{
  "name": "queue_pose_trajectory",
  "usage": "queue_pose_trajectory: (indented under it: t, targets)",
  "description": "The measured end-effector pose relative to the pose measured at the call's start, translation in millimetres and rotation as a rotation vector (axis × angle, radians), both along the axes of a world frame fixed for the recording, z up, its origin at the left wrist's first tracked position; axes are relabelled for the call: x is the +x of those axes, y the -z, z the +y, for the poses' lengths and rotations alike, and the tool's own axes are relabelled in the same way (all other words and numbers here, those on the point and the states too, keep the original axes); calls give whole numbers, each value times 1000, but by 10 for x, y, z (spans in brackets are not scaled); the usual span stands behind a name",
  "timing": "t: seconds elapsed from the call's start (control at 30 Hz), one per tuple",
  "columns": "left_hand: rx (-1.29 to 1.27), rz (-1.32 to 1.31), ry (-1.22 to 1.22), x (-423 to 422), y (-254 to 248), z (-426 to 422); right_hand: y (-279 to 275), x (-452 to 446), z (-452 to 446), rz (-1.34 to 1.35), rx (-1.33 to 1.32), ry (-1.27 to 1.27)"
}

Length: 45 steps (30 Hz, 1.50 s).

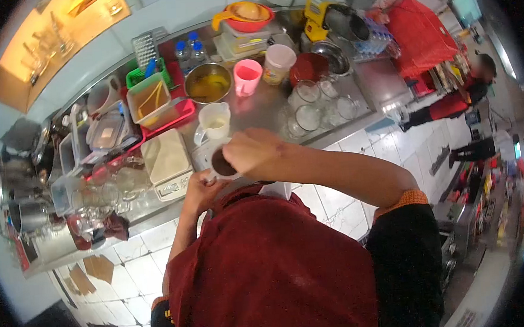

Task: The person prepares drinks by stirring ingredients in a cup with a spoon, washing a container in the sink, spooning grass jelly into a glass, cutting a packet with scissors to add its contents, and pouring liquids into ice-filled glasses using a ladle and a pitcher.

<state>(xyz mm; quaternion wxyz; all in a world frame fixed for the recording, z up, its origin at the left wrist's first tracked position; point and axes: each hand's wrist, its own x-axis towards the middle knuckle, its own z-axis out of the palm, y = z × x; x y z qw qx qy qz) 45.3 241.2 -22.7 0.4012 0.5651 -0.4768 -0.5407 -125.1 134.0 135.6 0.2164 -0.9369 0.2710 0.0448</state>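
One white cup, dark inside, sits between two hands. The left hand curls closed on its side; the right hand bends over its rim, fingertips hidden, grip unclear. Beyond stand one translucent pitcher, one pink mug, then three blue-capped bottles.

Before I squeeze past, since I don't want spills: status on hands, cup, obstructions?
Left hand holding white cup; right hand at its rim, grip unclear. Dark brown contents inside. White jug close beyond.
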Motion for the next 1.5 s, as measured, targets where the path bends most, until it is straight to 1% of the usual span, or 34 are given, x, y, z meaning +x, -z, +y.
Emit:
queue_pose_trajectory:
  t: [0.03, 0.07, 0.17, 0.23, 0.27, 0.3, 0.37, 0.43, 0.47, 0.5, 0.57, 0.6, 0.63, 0.67, 0.7, 0.73, 0.77, 0.83, 0.9, 0.93, 0.97, 1.0, 1.07, 1.1, 1.17, 1.23, 1.3, 1.33, 1.37, 1.4, 1.47, 1.5]
  targets:
    - [105, -38, -39, 40, -22, 19, -31, -2, 18, 45, 75, -75]
    - [43, -88, -14, 111, 150, 42, 11, 27, 39, 42, 76, -49]
    - [20, -98, -12, 100, 199, 96, 144, 28, 48, -20, 45, -38]
    - [13, -34, -16, 33, 121, 92, 197, -50, 38, -177, -4, -153]
    - [5, -2, -23, 53, 167, 105, 379, -37, 49, -229, -4, -158]
    - [-5, -6, -16, 78, 214, 113, 440, -33, 63, -237, -4, -139]
    - [-13, -17, 7, 94, 285, 129, 541, -49, 73, -336, -166, -142]
    - [-1, -32, -48, -11, 149, 121, 527, -101, 62, -315, -128, -136]
    - [-3, -5, -24, 69, 293, 141, 526, -121, 59, -289, -89, -145]
    - [2, -10, -20, 22, 234, 133, 551, -119, 50, -294, -85, -140]
    - [-46, 42, -20, -83, 92, 129, 611, -102, 21, -333, -149, -156]
    - [-40, 38, -28, -44, 232, 136, 610, -135, 11, -337, -142, -163]
    - [-51, 109, -26, 56, 487, 161, 587, -181, 5, -357, -145, -130]
    - [-64, 178, -26, 116, 619, 199, 556, -218, -5, -377, -148, -99]
    - [-58, 170, -42, 53, 496, 197, 506, -235, -22, -386, -139, -112]
    - [-39, 101, -16, -74, 265, 141, 445, -240, -41, -350, -99, -119]
    - [-20, 32, 9, -155, 135, 96, 421, -240, -63, -314, -61, -128]
    - [33, 14, -15, -193, 142, 93, 453, -237, -100, -312, -74, -138]
    - [-51, 120, -57, -266, 80, 61, 412, -231, -119, -310, -87, -161]
    - [-46, 110, -86, -234, 109, 78, 297, -236, -126, -231, -37, -184]
    - [4, 80, -49, -186, 171, 97, 237, -226, -134, -150, 7, -207]
    - [52, 54, -14, -155, 206, 108, 258, -203, -139, -156, 11, -237]
    - [23, 89, -51, -221, 134, 90, 316, -168, -143, -126, -55, -124]
    - [-10, 127, -60, -230, 112, 76, 325, -150, -152, -126, -55, -147]
    - [-17, 99, -64, -190, 205, 100, 324, -117, -167, -136, -1, -209]
    - [-73, 197, -173, -315, 51, 84, 209, -111, -176, -112, -39, -213]
    - [26, 94, -105, -152, 181, 139, 224, -76, -180, -86, -76, -215]
    - [4, 85, -91, -152, 156, 135, 328, -42, -192, -139, -42, -228]
    - [-10, 82, -89, -138, 132, 134, 387, -14, -209, -192, -11, -239]
    - [-25, 79, -88, -124, 107, 133, 356, 2, -203, -189, -13, -252]
    - [-9, 128, -112, -99, 86, 157, 281, 17, -168, -158, -104, -153]
    - [-6, 145, -124, -83, 83, 162, 277, 28, -167, -156, -107, -166]
